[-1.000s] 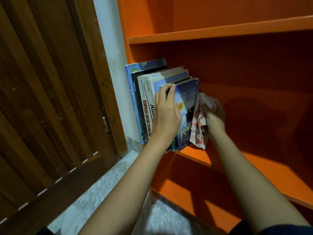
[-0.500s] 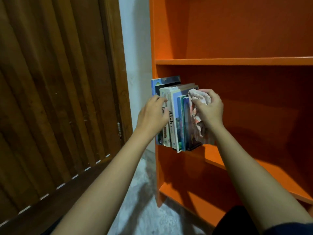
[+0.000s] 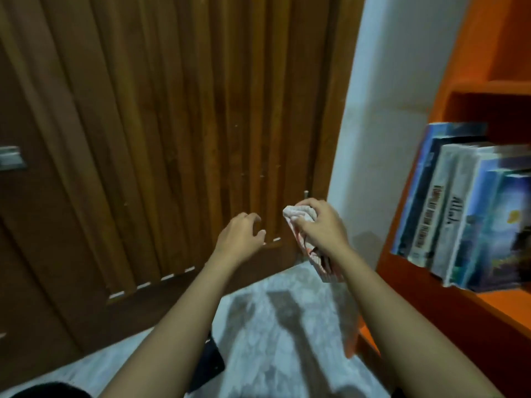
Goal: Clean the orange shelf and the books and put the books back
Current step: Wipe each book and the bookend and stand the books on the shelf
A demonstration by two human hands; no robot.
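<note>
Several books [image 3: 459,208] stand upright in a row at the left end of the orange shelf [image 3: 448,294], at the right edge of the view. My right hand [image 3: 321,228] is shut on a crumpled white and red cloth [image 3: 301,216], held in the air left of the shelf, in front of the door. My left hand [image 3: 240,237] hangs beside it with fingers spread and curled, holding nothing. Both hands are apart from the books. The picture is blurred by motion.
A brown slatted wooden door [image 3: 172,139] fills the left and middle. A strip of white wall [image 3: 382,110] separates it from the shelf. Pale marbled floor [image 3: 273,326] lies below, with a dark flat object [image 3: 208,366] partly under my left forearm.
The view has swung left toward the door. Both hands have come off the books and away from the shelf. The cloth is still in my right hand.
</note>
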